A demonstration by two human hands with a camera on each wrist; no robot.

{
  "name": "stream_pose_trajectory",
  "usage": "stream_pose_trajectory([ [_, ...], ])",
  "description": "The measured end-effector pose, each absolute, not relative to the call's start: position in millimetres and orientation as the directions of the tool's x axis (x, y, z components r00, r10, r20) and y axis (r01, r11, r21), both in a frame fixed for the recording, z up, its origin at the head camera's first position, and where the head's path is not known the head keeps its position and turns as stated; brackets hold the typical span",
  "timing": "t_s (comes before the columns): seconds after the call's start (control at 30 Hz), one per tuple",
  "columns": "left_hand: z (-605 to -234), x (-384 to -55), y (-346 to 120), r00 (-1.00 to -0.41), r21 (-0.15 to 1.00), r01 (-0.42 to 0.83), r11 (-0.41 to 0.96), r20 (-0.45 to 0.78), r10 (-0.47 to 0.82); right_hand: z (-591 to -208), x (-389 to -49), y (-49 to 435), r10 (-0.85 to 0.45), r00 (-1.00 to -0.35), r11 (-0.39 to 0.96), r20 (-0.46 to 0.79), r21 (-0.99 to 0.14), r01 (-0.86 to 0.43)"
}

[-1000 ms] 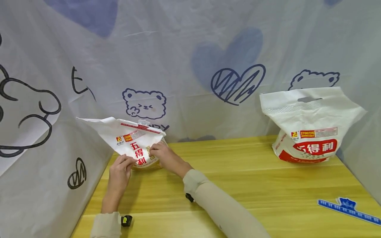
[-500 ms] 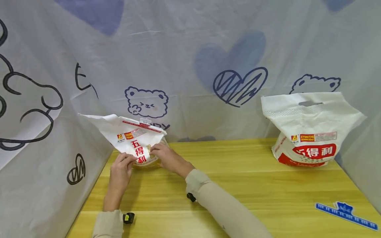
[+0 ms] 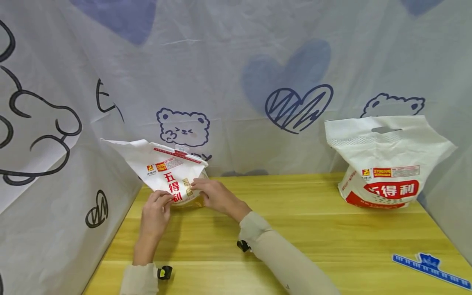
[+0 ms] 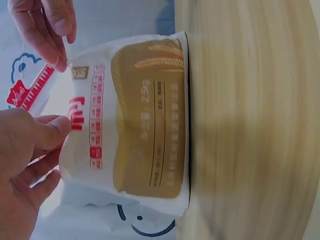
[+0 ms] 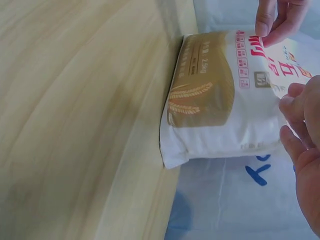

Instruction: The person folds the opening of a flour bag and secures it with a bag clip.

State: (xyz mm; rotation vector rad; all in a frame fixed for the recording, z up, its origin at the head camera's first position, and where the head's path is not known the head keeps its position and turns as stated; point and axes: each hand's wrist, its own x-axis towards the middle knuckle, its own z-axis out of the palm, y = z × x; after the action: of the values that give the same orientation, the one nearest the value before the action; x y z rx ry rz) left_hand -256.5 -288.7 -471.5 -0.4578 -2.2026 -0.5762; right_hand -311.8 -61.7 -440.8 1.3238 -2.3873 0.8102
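A white bag of flour (image 3: 162,168) with red lettering stands at the left of the table in the head view. A tan panel with wheat ears covers its lower front (image 4: 145,120). Its upper part is folded over, and a red sealing clip (image 3: 177,155) lies across the fold. My left hand (image 3: 156,213) pinches the bag's front at the lower lettering between thumb and fingers, the thumb on the outside (image 4: 50,132). At the bag's right side, my right hand (image 3: 217,196) pinches the white material with thumb and fingertips (image 5: 290,102).
A second white flour bag (image 3: 392,164) with a cut-out handle stands upright at the back right. Nearer the front right lies a blue sealing clip (image 3: 429,268). A printed cloth (image 3: 228,143) hangs behind the wooden table (image 3: 295,229) and along both sides.
The right hand has slid slightly right along the bag, showing more of the small gold label. The left hand keeps its hold. The head view has shifted a little.
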Motion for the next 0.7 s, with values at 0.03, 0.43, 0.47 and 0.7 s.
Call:
stream_pose_trajectory([
  [0.03, -471.3, -255.8, -286.2, -0.617, 0.254, 0.498, 0.829, 0.776, 0.133, -441.1, -311.1, -58.4, -0.675, -0.528, 0.408, 0.516, -0.336, -0.849],
  [0.43, -463.6, -254.8, -241.2, -0.624, 0.286, 0.554, 0.782, 0.765, 0.162, -452.3, -298.2, -1.5, -0.566, -0.59, 0.468, 0.575, -0.366, -0.805],
  [0.47, -462.8, -254.6, -238.1, -0.625, 0.291, 0.558, 0.777, 0.763, 0.164, -452.5, -296.9, 2.8, -0.56, -0.591, 0.469, 0.58, -0.366, -0.804],
  [0.7, -458.1, -248.7, -223.4, -0.622, 0.293, 0.574, 0.764, 0.763, 0.175, -448.9, -283.9, 26.9, -0.537, -0.554, 0.466, 0.636, -0.323, -0.823],
])
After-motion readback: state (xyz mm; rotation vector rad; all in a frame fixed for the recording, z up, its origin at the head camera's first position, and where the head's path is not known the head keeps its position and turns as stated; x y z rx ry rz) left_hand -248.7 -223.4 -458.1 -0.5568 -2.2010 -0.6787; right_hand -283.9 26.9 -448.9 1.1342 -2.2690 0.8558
